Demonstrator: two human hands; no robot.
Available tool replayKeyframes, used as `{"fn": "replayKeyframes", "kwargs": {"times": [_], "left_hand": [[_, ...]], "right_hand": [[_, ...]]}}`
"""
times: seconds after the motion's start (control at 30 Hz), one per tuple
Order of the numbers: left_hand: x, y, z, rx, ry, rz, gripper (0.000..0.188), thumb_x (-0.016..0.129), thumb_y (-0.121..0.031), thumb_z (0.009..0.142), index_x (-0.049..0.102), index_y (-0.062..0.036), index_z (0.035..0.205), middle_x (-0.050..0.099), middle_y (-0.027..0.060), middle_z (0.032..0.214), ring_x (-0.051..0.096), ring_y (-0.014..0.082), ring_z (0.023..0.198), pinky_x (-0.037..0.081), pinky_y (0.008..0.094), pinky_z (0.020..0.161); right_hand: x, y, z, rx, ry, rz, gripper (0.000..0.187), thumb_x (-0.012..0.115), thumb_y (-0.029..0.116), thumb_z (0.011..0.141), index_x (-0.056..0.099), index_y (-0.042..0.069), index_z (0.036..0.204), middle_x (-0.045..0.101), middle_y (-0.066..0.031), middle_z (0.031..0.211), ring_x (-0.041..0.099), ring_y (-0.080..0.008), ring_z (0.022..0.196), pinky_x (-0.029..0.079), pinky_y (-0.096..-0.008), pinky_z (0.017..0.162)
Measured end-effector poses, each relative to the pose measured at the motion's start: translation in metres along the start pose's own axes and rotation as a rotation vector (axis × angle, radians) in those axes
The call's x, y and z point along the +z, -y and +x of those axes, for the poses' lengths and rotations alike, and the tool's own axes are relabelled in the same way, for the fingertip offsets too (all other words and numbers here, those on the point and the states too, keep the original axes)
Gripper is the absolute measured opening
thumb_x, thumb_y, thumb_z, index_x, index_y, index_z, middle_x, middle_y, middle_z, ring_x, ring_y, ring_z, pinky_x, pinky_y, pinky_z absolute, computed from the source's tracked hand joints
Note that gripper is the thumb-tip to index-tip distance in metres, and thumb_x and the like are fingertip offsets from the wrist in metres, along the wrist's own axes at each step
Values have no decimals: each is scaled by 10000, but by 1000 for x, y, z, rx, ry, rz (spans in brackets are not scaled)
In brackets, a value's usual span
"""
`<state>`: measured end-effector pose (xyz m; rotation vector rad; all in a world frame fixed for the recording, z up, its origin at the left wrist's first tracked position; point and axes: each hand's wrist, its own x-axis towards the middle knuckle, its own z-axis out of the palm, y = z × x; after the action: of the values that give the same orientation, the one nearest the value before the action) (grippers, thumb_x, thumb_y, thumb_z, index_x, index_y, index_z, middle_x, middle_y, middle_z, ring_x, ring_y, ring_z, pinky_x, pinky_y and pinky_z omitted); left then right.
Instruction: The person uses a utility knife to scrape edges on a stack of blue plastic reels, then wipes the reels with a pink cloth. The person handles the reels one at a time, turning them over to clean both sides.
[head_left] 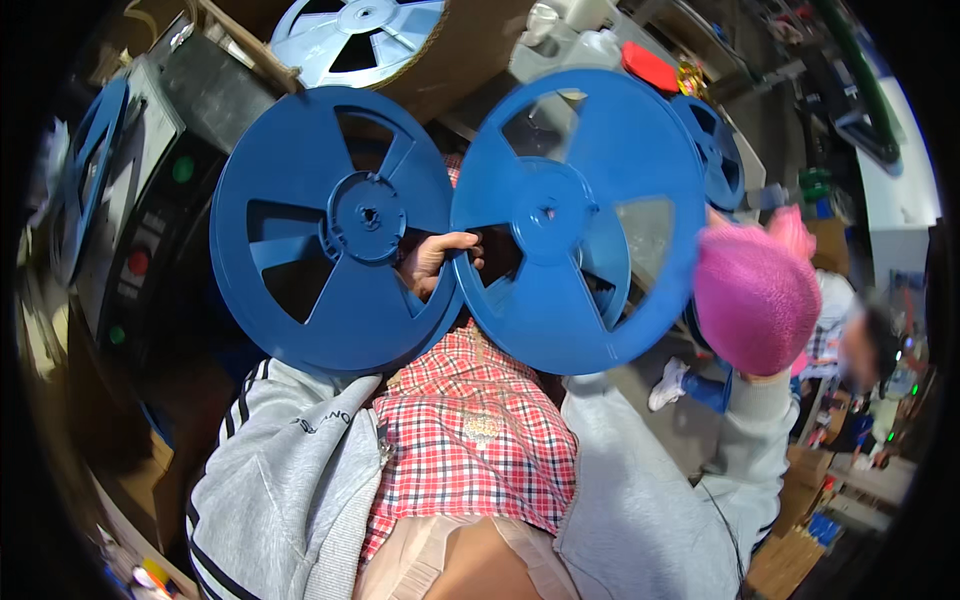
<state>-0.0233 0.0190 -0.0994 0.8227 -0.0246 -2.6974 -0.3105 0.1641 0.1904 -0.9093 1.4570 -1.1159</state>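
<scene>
Two large blue plastic reels with spoke-like cutouts are held up side by side in front of my chest. My bare left hand (430, 262) reaches through a cutout of the left reel (350, 318). Its thumb and fingers close over the rims where the two reels meet. A second rim shows behind the left reel, so it may be doubled. My right hand (757, 297), in a pink knit glove, is at the outer rim of the right reel (622, 115). The reel hides part of its fingers. Another blue disc shows through the right reel's lower cutout.
A lighter blue reel (312, 48) lies in a cardboard box (480, 50) ahead. At left are a machine panel (140, 255) with green and red buttons and another reel (97, 150). White plastic jugs (560, 50) and one more reel (712, 150) stand beyond. A person (835, 310) is at right.
</scene>
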Motion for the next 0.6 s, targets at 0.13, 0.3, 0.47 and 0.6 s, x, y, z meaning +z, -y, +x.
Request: {"fn": "replayKeyframes", "kwargs": {"times": [0.13, 0.3, 0.47, 0.6], "left_hand": [[-21, -1, 12, 33, 392, -70, 203, 640, -145, 883, 656, -11, 1034, 687, 128, 954, 709, 266, 876, 626, 421, 763], [-36, -12, 11, 133, 521, 105, 400, 539, -115, 863, 554, 5, 1244, 660, 185, 1144, 646, 334, 1104, 556, 497, 942], [-24, 2, 7, 17, 355, -12, 398, 502, -53, 865, 536, -20, 1260, 654, 156, 1141, 634, 301, 1125, 599, 469, 880], [-24, 0, 12, -10, 220, 36, 244, 551, -61, 896, 603, -42, 1133, 681, 97, 997, 691, 231, 957, 621, 329, 682]], "right_hand": [[99, 29, 47, 16, 578, 484, 581, 649, 186, 841, 487, -69, 1337, 548, -209, 1342, 598, -251, 1174, 480, -350, 1015], [117, -3, 79, -6, 541, 406, 503, 663, 180, 861, 546, -91, 1269, 650, -181, 1164, 677, -201, 995, 536, -311, 915], [21, -138, 114, -39, -94, 40, 446, 697, 192, 867, 588, -59, 1219, 683, -130, 1082, 668, -152, 946, 536, -287, 848], [1, -247, 113, -218, -494, -479, 408, 742, 78, 767, 587, 15, 1139, 654, -169, 1092, 634, -301, 1040, 497, -387, 917]]}}
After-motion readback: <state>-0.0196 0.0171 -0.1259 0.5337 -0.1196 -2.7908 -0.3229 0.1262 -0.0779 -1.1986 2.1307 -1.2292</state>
